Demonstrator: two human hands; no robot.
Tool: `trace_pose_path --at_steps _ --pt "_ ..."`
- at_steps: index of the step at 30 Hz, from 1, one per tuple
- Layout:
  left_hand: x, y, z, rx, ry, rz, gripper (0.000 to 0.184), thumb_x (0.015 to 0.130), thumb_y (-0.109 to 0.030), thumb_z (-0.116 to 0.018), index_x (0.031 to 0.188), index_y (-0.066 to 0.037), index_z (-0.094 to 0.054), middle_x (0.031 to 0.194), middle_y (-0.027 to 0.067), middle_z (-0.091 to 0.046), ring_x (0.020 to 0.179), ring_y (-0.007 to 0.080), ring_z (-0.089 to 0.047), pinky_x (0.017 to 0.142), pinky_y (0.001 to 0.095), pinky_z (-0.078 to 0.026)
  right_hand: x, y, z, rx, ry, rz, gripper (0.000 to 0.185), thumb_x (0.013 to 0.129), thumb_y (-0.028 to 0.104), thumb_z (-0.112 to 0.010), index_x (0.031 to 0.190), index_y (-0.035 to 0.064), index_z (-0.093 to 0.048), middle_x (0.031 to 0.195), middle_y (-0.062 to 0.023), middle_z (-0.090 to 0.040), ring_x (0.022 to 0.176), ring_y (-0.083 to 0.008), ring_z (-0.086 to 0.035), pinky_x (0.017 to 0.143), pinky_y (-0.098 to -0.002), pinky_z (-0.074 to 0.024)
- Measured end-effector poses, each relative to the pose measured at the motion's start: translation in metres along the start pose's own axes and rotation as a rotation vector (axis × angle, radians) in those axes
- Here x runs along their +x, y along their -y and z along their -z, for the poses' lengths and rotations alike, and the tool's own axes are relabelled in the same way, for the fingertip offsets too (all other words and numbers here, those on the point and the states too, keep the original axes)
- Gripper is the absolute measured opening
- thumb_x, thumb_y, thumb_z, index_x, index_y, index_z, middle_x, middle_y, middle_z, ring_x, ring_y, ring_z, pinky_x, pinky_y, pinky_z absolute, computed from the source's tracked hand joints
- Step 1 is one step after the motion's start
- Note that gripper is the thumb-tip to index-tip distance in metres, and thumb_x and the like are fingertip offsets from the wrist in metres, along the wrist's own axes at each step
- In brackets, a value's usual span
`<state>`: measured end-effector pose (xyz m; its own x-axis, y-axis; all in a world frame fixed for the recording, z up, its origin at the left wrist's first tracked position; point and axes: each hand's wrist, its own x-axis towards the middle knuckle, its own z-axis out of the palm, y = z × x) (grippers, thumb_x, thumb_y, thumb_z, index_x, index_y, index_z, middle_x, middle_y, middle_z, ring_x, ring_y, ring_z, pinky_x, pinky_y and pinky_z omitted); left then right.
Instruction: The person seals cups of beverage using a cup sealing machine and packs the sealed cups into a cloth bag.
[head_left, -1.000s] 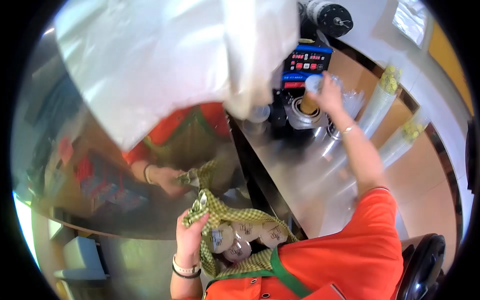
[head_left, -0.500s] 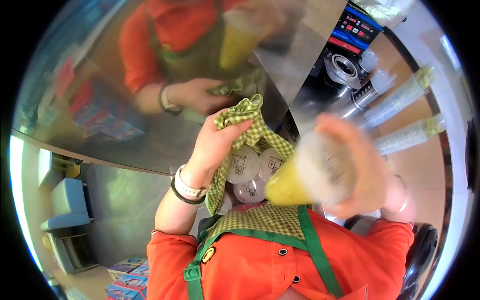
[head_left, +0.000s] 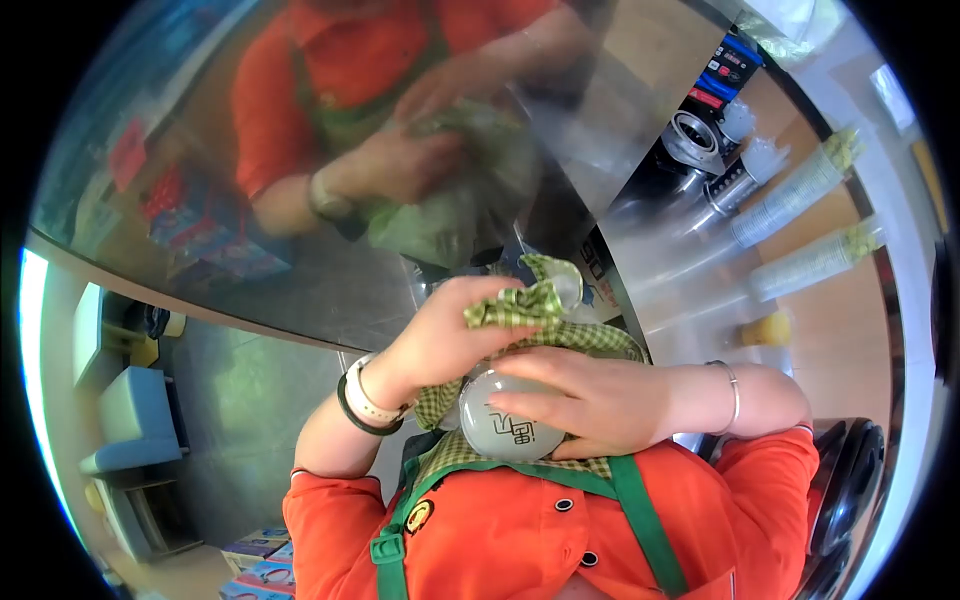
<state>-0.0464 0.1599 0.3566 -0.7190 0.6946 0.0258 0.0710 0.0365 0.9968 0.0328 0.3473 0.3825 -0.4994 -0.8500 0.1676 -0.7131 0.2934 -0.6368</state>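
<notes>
My left hand (head_left: 465, 325) is closed round the bunched top of a green-and-white checked cloth bag (head_left: 600, 340). Just below it, a round drink cup with a pale sealed lid (head_left: 500, 430) and dark printed characters sits at the bag's mouth, close to my apron. My right hand (head_left: 610, 400) rests over this cup, fingers across the lid and thumb along its lower edge. The cup's body is hidden under the lid and hand. Other cups inside the bag are out of sight.
A shiny metal surface (head_left: 350, 260) at the upper left reflects my arms. On the right counter stand a cup-sealing machine (head_left: 695, 135), stacked cups (head_left: 790, 205) and a yellow cup (head_left: 765, 330). Boxes (head_left: 260, 575) lie at lower left.
My right hand has brought the cup of yellow drink from the right to the bag, its body now hidden. My left hand has lowered with the cloth. The other lids are now covered.
</notes>
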Motion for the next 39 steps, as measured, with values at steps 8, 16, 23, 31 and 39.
trace_pose_path --at_steps 8,16,23,31,39 --pt "-0.016 0.019 0.012 0.384 0.144 -0.189 0.033 0.061 -0.006 -0.073 0.091 0.002 -0.06 0.087 0.0171 -0.063 0.08 0.0342 -0.06 0.069 0.0358 -0.047 -0.063 -0.013 0.043 0.342 0.024 -0.291 0.063 0.078 0.028 -0.067 0.128 0.0003 -0.041 0.125 -0.0181 -0.046 0.115 -0.0318 -0.045 0.097 -0.0372 -0.0354" --pt "-0.013 0.013 0.011 0.524 0.103 -0.334 0.031 0.052 -0.002 -0.072 0.082 0.0 -0.061 0.076 0.0146 -0.062 0.068 0.0314 -0.06 0.062 0.0346 -0.046 -0.303 -0.129 0.063 -0.73 -1.206 -1.691 0.062 0.069 0.035 -0.071 0.116 -0.0001 -0.049 0.112 -0.0217 -0.054 0.106 -0.0337 -0.051 0.092 -0.0395 -0.0409" --pt "0.001 0.008 -0.009 0.558 0.013 -0.388 0.031 0.051 0.0 -0.071 0.08 0.0 -0.059 0.072 0.0141 -0.061 0.064 0.0306 -0.059 0.058 0.0338 -0.046 -0.406 -0.134 0.043 -0.368 -0.965 -2.291 0.086 0.064 0.042 -0.074 0.126 -0.0037 -0.036 0.119 -0.0229 -0.051 0.11 -0.033 -0.051 0.093 -0.0368 -0.0417" --pt "0.017 0.009 -0.016 0.544 0.03 -0.325 0.03 0.052 0.0 -0.071 0.079 0.001 -0.058 0.07 0.0143 -0.06 0.062 0.0304 -0.059 0.056 0.0333 -0.045 -0.391 -0.133 0.053 -0.519 -0.964 -2.195 0.077 0.065 0.04 -0.073 0.122 0.0005 -0.04 0.111 -0.0197 -0.057 0.107 -0.0314 -0.053 0.093 -0.0369 -0.0401" --pt "0.024 -0.002 -0.024 0.537 -0.006 -0.295 0.023 0.057 -0.004 -0.071 0.077 0.002 -0.06 0.071 0.0155 -0.06 0.064 0.0313 -0.059 0.058 0.0333 -0.045 -0.301 -0.137 0.163 -0.642 -1.001 -1.677 0.082 0.064 0.04 -0.071 0.124 -0.004 -0.037 0.107 -0.0232 -0.058 0.102 -0.0346 -0.055 0.088 -0.0375 -0.0436"
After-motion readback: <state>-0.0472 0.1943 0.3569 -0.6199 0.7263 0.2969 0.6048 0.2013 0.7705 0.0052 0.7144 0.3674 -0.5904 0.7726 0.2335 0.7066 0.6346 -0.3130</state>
